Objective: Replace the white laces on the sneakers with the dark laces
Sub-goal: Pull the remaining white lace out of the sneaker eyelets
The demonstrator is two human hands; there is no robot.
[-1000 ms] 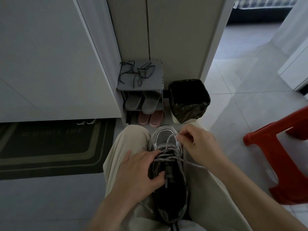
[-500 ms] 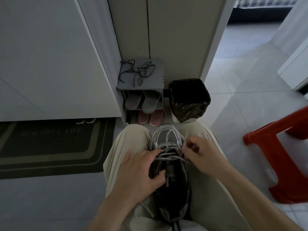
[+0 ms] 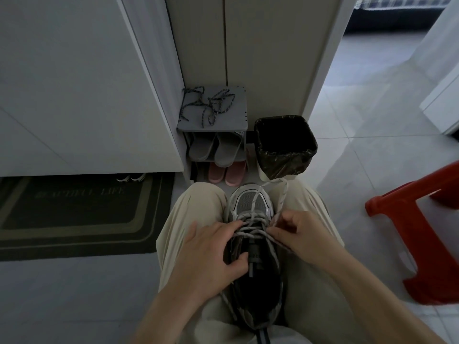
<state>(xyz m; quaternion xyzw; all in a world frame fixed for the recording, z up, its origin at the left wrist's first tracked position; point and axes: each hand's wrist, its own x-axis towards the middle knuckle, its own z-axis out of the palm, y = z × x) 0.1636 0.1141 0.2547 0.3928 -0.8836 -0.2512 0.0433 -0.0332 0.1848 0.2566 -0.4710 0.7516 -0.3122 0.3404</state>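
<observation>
Pinching the limp white lace point(image 3: 279, 220), apparently close to an eyelet where it pulls best, the right hand point(image 3: 306, 235) works; the left hand point(image 3: 211, 252) keeps its grip clasped round the sneaker point(image 3: 250, 202).

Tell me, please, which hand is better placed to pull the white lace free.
Right: the right hand pinches the white lace at the eyelets, while the left hand holds the sneaker.

Home entryway: shoe rack point(image 3: 238, 117), doormat point(image 3: 74, 214).
</observation>
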